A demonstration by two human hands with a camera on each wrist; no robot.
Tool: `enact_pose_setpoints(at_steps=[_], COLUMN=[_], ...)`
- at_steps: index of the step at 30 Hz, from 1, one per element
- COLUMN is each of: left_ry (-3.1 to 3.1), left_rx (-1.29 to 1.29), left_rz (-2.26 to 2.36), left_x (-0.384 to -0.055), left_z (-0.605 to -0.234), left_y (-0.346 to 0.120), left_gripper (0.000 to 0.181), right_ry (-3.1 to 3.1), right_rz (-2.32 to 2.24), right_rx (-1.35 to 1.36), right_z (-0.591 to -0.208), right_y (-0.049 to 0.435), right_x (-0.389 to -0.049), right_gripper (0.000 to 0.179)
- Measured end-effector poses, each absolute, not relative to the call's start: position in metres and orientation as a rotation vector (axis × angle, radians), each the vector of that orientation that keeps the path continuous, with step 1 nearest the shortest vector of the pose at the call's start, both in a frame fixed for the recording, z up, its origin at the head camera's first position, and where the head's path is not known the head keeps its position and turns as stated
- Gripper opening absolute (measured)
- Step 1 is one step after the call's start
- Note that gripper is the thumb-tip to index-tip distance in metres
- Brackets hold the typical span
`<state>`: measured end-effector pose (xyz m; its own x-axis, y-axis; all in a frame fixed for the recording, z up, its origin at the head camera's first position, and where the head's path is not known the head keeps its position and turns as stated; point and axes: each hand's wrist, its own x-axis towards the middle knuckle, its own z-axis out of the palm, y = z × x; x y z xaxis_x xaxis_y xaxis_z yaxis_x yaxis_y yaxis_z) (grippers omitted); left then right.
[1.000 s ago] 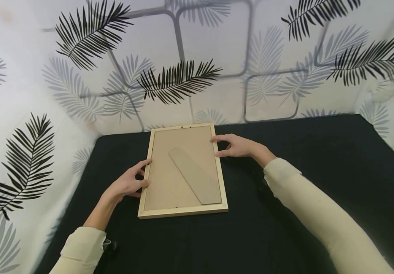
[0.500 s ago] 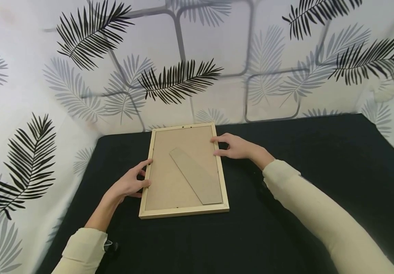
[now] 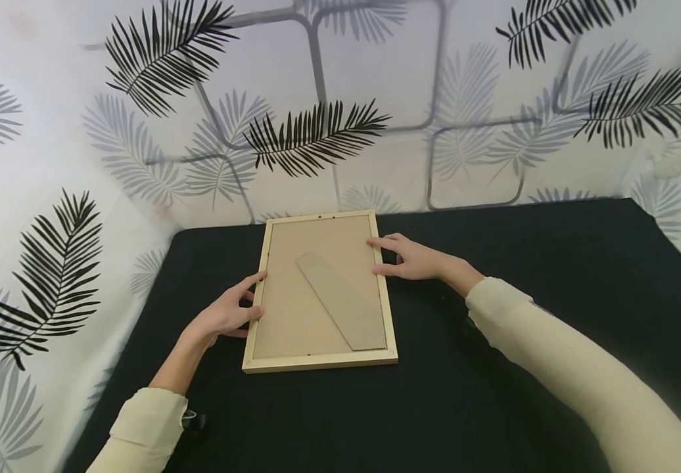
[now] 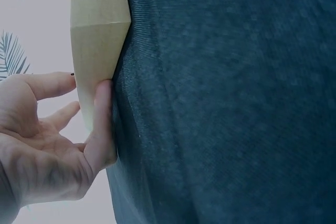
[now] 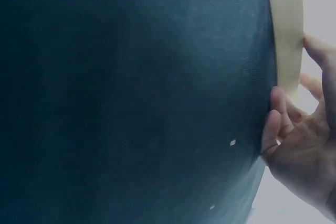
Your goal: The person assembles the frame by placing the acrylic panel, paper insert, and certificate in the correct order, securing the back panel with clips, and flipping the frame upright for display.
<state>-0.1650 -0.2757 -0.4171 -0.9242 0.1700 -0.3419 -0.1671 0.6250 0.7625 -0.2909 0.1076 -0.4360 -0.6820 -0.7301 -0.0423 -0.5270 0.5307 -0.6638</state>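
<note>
A wooden picture frame (image 3: 319, 360) lies face down on the black cloth, its beige backing board (image 3: 284, 289) facing up. A grey-beige stand leg (image 3: 343, 302) lies flat and slanted across that board. My left hand (image 3: 228, 315) grips the frame's left side, thumb and index finger on the top edge; in the left wrist view other fingers (image 4: 102, 108) press the outer side. Across from it, my right hand (image 3: 417, 257) holds the right side near the far end. Its lower fingertips (image 5: 277, 98) rest beside the frame at the cloth in the right wrist view.
The black cloth (image 3: 524, 276) covers the table around the frame. Behind and to the left hangs a pale curtain (image 3: 376, 79) with leaf prints, close to the frame's far edge. A small dark object (image 3: 195, 420) shows by the left cuff.
The head view has shifted slightly, so everything sits a little further right. Both hands keep their places on the frame, with only a small shift of the right hand's fingers.
</note>
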Motion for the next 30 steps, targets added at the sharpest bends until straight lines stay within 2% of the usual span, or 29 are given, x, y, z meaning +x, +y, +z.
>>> enact_pose_setpoints(at_steps=[7, 14, 23, 30], left_ry=[2.457, 2.457, 2.455, 2.468], left_rx=[-0.015, -0.019, -0.018, -0.02], left_rz=[1.222, 1.242, 1.256, 1.265], left_x=[-0.166, -0.164, -0.164, -0.165], left_z=[-0.418, -0.416, -0.417, -0.418], left_y=[-0.272, -0.273, -0.275, -0.275], left_gripper=[0.072, 0.073, 0.073, 0.072], right_ry=[2.407, 2.423, 2.384, 2.298], right_rz=[-1.051, -1.156, -1.117, -1.105], right_rx=[-1.052, -1.072, -1.004, -1.008], right_z=[-0.442, -0.444, -0.437, -0.433], right_y=[0.124, 0.123, 0.115, 0.108], right_x=[-0.269, -0.25, -0.264, -0.274], right_gripper=[0.075, 0.064, 0.082, 0.084])
